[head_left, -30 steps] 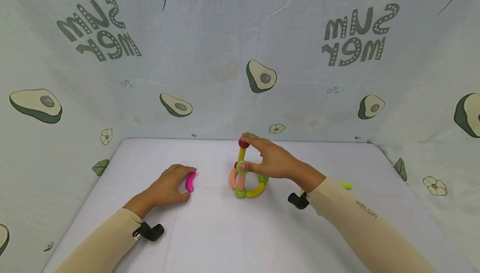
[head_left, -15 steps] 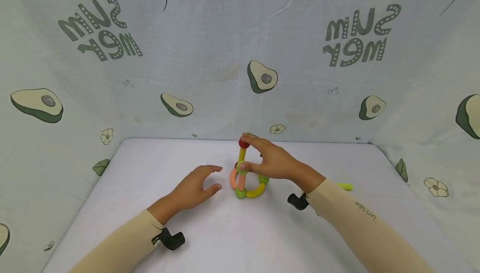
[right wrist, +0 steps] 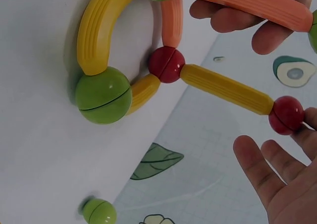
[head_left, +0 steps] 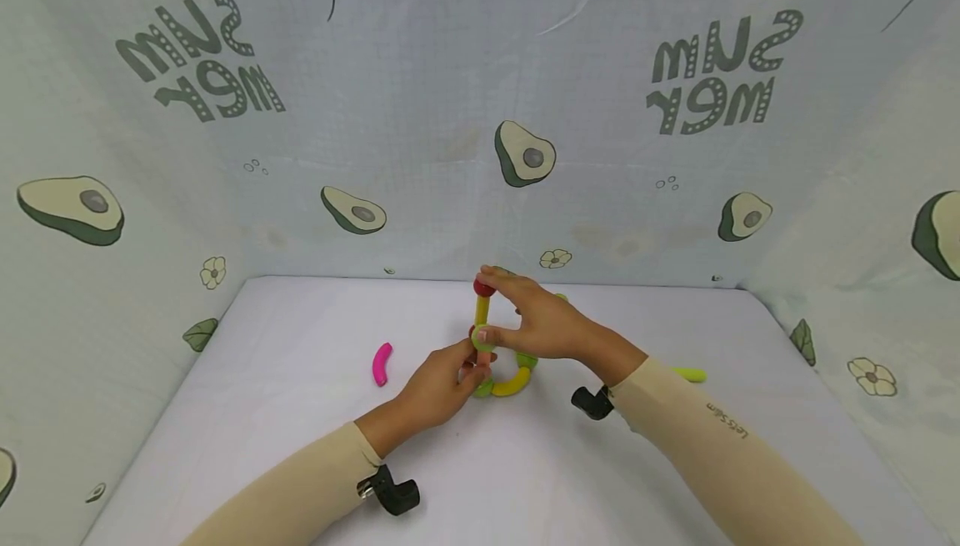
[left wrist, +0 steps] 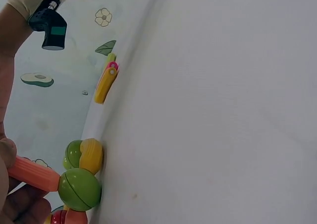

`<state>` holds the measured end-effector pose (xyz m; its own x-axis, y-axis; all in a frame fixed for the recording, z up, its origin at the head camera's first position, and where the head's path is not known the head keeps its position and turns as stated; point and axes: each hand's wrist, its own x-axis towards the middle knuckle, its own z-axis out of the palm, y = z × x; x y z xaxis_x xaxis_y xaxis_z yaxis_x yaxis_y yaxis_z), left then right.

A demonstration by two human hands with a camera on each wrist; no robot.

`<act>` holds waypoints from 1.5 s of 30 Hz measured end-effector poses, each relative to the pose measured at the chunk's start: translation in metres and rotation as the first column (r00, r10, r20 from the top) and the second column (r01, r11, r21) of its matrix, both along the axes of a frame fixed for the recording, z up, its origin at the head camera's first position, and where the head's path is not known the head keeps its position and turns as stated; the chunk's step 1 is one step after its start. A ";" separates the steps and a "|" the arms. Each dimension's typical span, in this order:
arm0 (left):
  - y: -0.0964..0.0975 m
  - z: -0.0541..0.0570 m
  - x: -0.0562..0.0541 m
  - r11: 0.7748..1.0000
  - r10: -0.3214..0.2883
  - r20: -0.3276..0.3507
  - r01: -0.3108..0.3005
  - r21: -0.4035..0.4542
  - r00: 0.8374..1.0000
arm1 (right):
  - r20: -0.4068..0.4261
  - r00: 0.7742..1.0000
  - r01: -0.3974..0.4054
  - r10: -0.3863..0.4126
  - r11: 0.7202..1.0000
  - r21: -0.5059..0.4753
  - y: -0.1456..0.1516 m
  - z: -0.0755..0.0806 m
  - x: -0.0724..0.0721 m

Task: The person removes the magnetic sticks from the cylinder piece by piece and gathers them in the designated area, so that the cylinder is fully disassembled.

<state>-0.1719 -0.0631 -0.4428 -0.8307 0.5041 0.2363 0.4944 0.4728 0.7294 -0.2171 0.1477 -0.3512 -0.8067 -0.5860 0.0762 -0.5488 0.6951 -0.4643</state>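
Observation:
A toy of magnetic sticks and balls stands mid-table, with a ring base of curved sticks such as the yellow one (head_left: 513, 383). My left hand (head_left: 438, 383) grips the upright salmon stick (left wrist: 37, 174) above a green base ball (left wrist: 79, 189), its fingers partly wrapped behind. The thumb of my right hand (head_left: 551, 321) presses the green ball (head_left: 480, 338) atop that stick. My right index finger reaches the red ball (right wrist: 286, 115) atop a straight yellow stick (right wrist: 225, 87), so this hand spans both uprights. The other right fingers spread loosely beside it in the right wrist view.
A curved pink stick (head_left: 382, 364) lies on the white table left of the toy. A lime stick (head_left: 690, 374) lies beyond my right forearm, and a yellow stick (left wrist: 105, 85) shows near it. Behind the toy sits a loose green ball (right wrist: 99, 211).
My left hand has let go of the pink stick, which stays on the table, and has moved right to take hold of the salmon stick. My right hand has barely moved.

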 end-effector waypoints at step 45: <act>0.003 0.001 -0.003 1.000 -0.018 0.013 0.019 -0.019 1.000 | 0.216 0.968 0.186 -0.125 0.939 -0.290 -0.006 -0.024 0.043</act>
